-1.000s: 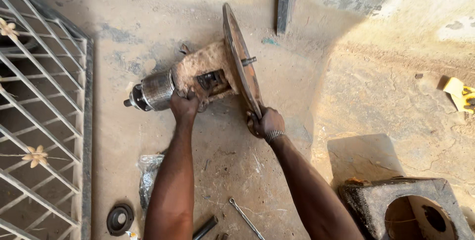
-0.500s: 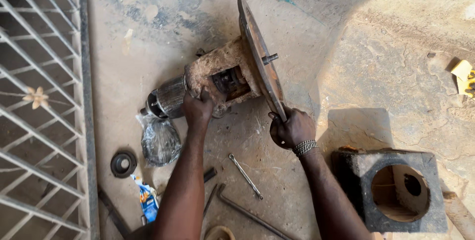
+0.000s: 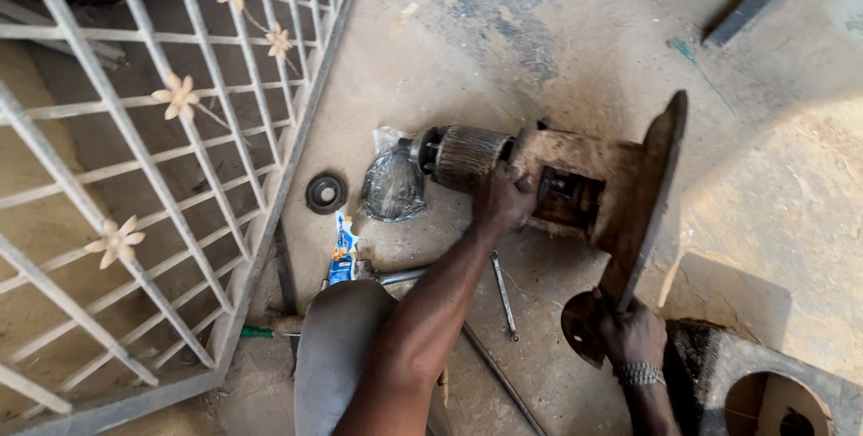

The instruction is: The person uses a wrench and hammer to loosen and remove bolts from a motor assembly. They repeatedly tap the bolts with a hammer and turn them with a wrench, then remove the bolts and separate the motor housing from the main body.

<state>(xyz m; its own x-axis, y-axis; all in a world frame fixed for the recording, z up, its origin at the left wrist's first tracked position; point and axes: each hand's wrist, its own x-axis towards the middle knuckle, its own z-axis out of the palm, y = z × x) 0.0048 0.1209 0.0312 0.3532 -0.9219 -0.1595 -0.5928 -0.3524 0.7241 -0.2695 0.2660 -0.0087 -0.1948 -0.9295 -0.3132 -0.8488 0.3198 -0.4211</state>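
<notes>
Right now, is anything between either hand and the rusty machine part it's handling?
Nothing visible. The left hand lies directly on the machine body, just beside the ribbed cylinder. The right hand grips the lower edge of the round plate. The rod and bag on the floor lie apart from both grips.

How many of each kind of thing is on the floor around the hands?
Rusty machine housing with disc plate, left hand on its body, right hand on the plate's lower edge: 1
Black round ring: 1
Clear plastic bag: 1
Blue sachet: 1
Thin metal rod tool: 1
Concrete block with round hole: 1
Total: 6
</notes>
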